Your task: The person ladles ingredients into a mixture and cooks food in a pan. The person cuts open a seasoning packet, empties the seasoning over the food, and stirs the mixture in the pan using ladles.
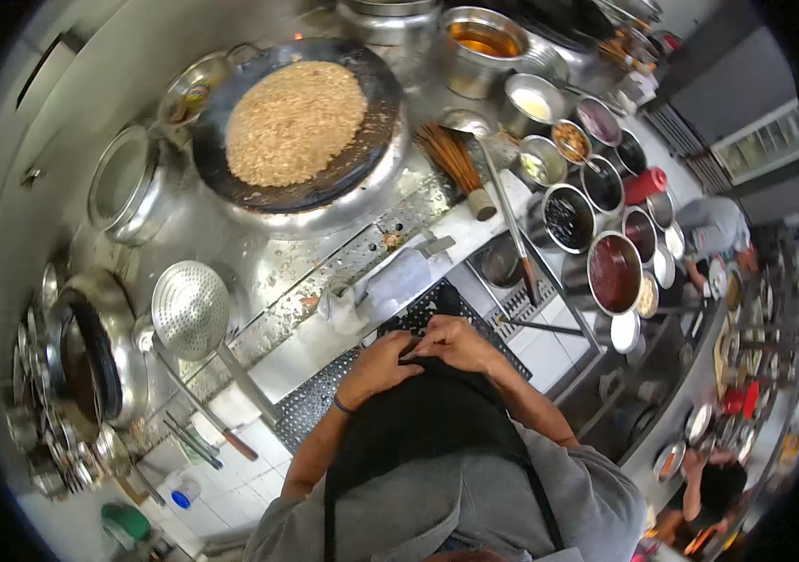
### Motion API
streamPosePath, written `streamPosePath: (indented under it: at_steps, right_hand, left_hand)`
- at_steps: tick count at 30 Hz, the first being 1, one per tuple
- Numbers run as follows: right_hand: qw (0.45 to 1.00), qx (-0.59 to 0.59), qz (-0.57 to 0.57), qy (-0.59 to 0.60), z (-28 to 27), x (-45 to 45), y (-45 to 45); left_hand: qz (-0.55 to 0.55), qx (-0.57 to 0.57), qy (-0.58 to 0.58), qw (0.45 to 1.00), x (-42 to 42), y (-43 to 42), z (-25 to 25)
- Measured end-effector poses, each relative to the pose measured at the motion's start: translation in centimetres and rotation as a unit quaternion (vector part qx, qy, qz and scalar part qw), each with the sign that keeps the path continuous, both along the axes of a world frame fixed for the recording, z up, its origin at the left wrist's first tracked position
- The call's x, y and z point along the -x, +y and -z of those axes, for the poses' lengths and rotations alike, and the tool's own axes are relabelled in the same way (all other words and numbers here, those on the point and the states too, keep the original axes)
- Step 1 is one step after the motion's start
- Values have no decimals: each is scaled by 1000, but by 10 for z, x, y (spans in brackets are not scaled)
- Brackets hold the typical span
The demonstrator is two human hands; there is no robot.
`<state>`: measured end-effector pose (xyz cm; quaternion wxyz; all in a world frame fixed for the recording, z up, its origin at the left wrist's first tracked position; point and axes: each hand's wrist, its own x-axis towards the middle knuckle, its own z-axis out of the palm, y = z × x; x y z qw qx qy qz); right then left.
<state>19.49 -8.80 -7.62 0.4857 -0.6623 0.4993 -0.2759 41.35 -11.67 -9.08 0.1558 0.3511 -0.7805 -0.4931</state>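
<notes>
At the middle of the frame, the left hand [381,370] and right hand [456,343] meet at the front of the black apron [428,412], which spreads below them. Each grip is drawn in, fingers curled and tips close together; I cannot tell whether either holds something small. A crumpled cloth [341,309] lies on the counter [296,354] just above the left hand. The perforated strainer [191,311] is at left, the bamboo brush [453,159] at upper middle

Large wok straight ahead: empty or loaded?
Loaded: the wok holds a broad light-brown mass of food, with its dark surface showing around it.
</notes>
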Motion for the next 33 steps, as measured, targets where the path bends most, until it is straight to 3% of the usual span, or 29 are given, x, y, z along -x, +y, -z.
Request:
streamPosePath:
  at_steps: [1,2,4,6,7,8,11,14,17,18,21,27,29,31,33]
  right_hand:
    - [1000,15,21,13,11,-11,9]
    - [997,31,55,32,21,-18,20]
    - [992,31,118,-6,36,-33,43]
    - [983,23,184,-15,46,-35,69]
    - [980,60,184,45,49,-30,86]
    - [973,63,206,85,49,-25,104]
    - [928,-27,314,197,43,-12,146]
    - [872,-81,424,229,42,1,199]
    - [822,-137,506,225,34,2,242]
    - [806,-105,528,248,54,0,256]
    - [800,-172,527,229,57,-5,290]
    - [817,-247,504,136,52,7,355]
    - [808,-194,544,113,62,21,392]
    - [796,-123,584,98,80,45,444]
    - [770,-89,620,122,32,86,511]
  left_hand:
    - [1,-19,17,1000,3,3,-4]
    - [69,-51,13,996,5,1,-3]
    - [85,-12,-137,987,-1,12,46]
    - [133,11,-108,985,-8,14,93]
    - [164,10,-151,975,2,15,69]
    - [190,7,-174,966,8,21,77]
    - [261,90,-225,935,-17,7,132]
    - [252,29,-324,912,-31,6,183]
    - [321,40,-279,904,-46,-12,248]
    - [339,43,-264,902,-41,-16,257]
    - [307,80,-226,921,-21,0,246]
    - [340,108,-226,907,38,19,269]
    - [399,98,-183,893,61,26,259]
    - [377,50,-194,904,83,59,200]
    - [342,5,-254,905,93,81,213]
